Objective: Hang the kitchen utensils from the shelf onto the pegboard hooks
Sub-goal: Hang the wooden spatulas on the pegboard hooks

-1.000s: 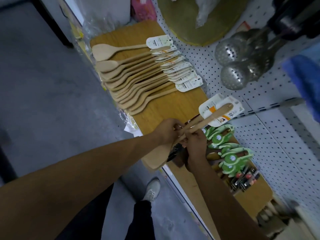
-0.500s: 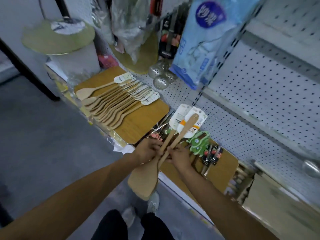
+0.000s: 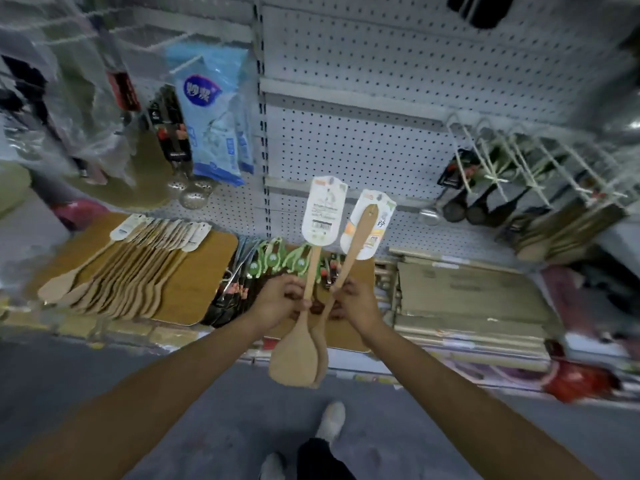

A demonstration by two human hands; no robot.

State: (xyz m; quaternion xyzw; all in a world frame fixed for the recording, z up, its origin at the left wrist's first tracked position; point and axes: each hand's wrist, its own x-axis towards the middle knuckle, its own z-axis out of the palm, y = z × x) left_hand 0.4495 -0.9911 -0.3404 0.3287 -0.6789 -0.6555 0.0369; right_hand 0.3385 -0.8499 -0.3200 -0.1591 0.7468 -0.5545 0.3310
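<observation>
Two wooden spatulas are being held up in front of the pegboard (image 3: 363, 74), handles pointing upward, blades hanging below the hands. The left hand (image 3: 277, 301) is gripping the left spatula (image 3: 313, 271) around its lower handle, fingers curled round it; the right hand (image 3: 353, 303) is pinching the right spatula (image 3: 349, 261) at about the same height, and the two blades are overlapping near the bottom. Each handle is carrying a white card label (image 3: 323, 209) at its top end. Compared with half a second ago, the pair is no longer lying slanted together low over the shelf (image 3: 214, 271): the handles are now spreading apart into a narrow V and standing nearly upright, and the view is tilting up to take in the board. My reading: the person is separating the two so each can go onto a hook singly. Empty-looking wire hooks (image 3: 540, 157) are projecting at the right, some already bearing dark ladles (image 3: 485, 206), well apart from the hands. A fanned row of wooden spoons (image 3: 131, 268) is waiting on the shelf at left, not yet hung, so the task is looking far from finished. Label holes are too blurred to judge.
</observation>
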